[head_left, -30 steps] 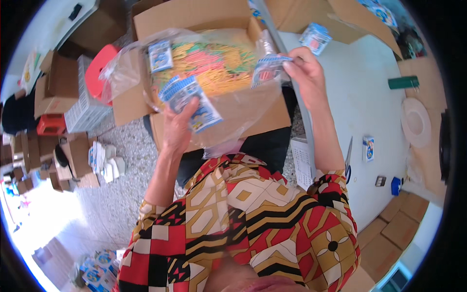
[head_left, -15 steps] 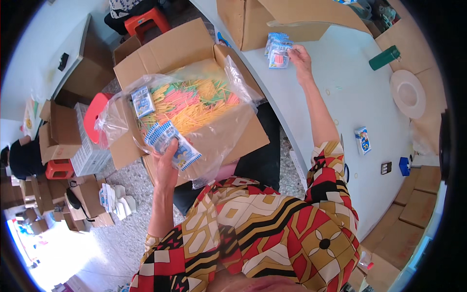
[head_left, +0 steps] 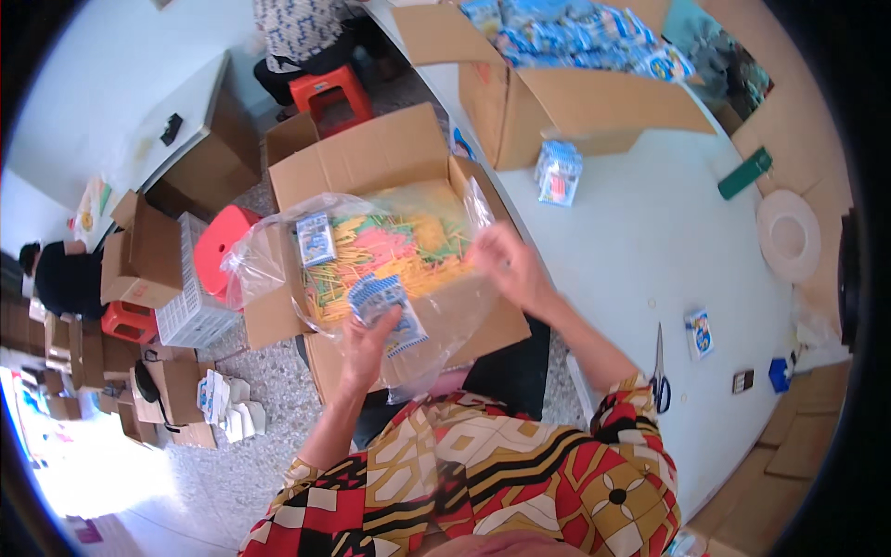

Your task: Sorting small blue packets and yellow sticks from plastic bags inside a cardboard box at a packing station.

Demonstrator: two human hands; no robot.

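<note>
My left hand [head_left: 365,351] is closed on a few blue-and-white packets [head_left: 408,330], fanned slightly, at the near side of an open cardboard box [head_left: 371,162]. Inside the box, a clear plastic liner [head_left: 255,265] surrounds a heap of thin yellow, pink and green sticks [head_left: 380,246]. Another blue-and-white packet [head_left: 316,239] lies on the sticks at the left. Above the box's right edge is my right hand [head_left: 510,269], slightly blurred, with loosely bent fingers and nothing visible in them. A small stack of packets [head_left: 559,174] sits on the white table to the right.
A carton full of blue packets [head_left: 575,42] stands at the table's far end. On the table are scissors [head_left: 660,376], a single packet [head_left: 699,332], a green bottle [head_left: 745,174] and a pale hat [head_left: 787,237]. Red stools [head_left: 331,97], a grey crate [head_left: 197,316] and two other people are beyond.
My right hand has left the packet stack on the table and moved left to the box. My left hand still holds its packets. The view has shifted, showing more of the far carton.
</note>
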